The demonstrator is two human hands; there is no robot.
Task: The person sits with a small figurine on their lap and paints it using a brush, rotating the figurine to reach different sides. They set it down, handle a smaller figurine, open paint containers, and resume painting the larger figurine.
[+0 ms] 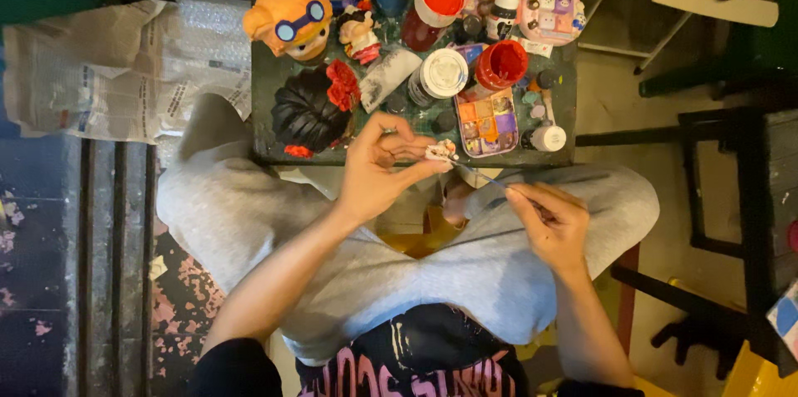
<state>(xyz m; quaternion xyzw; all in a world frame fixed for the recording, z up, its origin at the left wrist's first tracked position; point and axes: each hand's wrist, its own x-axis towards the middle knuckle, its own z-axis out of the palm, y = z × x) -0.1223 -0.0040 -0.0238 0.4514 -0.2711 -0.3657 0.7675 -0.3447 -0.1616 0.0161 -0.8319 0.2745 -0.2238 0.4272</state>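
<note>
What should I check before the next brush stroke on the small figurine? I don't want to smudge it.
1. Left hand grips the small figurine: ok.
2. Right hand holds the brush: ok.
3. Brush tip meets the figurine: ok.
4. Paint palette within reach on the table: ok.
5. Paint loaded on the bristles: cannot tell.
6. Red paint pot open: ok.

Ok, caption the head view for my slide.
Left hand holds a small figurine while right hand paints it with a brush.
</note>
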